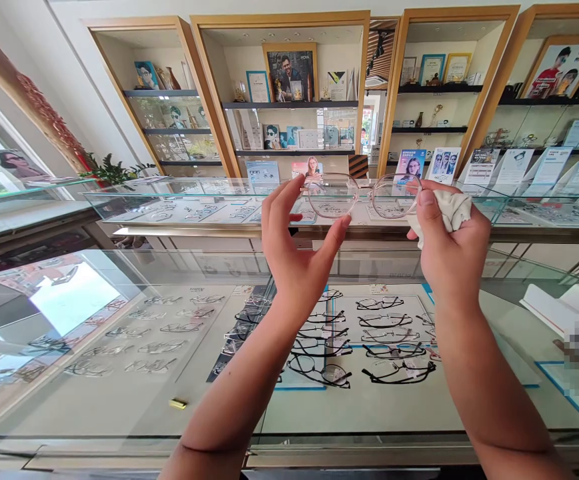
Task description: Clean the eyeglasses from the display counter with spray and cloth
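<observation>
A pair of thin-rimmed eyeglasses (333, 196) is held up in the air above the glass counter, lenses side by side. My left hand (294, 247) is at the left lens, its thumb at the lower rim and its fingers by the outer left edge. At the right lens, my right hand (452, 243) pinches the outer edge of the frame between thumb and fingers. A crumpled white cloth (452, 208) is bunched in that same hand, behind the thumb.
Below the arms is a glass display case (209, 413) with rows of glasses (394, 373) inside. A small gold object (178, 403) lies at the left. Farther back stand another glass counter (194, 230) and wooden shelves (279, 20). A white item (554, 307) is at the right.
</observation>
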A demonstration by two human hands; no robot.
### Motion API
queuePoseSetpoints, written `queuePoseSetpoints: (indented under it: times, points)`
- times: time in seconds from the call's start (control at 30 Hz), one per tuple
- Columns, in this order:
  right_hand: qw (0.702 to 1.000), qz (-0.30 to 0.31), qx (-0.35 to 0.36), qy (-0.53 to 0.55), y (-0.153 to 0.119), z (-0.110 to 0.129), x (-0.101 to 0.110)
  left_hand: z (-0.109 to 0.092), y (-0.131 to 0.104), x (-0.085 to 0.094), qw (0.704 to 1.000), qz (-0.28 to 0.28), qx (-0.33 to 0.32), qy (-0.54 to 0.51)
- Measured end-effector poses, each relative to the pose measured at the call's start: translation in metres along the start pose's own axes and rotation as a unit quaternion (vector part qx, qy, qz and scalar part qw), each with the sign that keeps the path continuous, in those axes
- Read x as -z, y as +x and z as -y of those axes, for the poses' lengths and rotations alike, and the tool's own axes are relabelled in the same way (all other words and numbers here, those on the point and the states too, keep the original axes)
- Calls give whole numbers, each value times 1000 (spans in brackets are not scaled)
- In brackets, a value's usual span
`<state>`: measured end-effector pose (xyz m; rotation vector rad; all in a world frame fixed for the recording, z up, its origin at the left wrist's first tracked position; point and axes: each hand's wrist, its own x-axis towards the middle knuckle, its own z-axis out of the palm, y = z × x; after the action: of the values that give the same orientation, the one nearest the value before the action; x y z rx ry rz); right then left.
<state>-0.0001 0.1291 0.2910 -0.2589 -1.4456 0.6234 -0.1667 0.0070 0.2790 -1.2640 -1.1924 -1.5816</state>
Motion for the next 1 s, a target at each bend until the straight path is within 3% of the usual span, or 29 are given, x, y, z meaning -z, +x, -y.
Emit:
queuePoseSetpoints:
  times: [0.47,0.8,1.0]
  points:
    - [999,-6,34,-26,1,-8,1,6,-4,-4,1000,2,23,-18]
    - [999,6,14,-42,6,-10,5,-7,0,3,999,-2,28,21]
    - [996,51,-30,-70,-16,-20,12,6,-27,7,997,32,65,17]
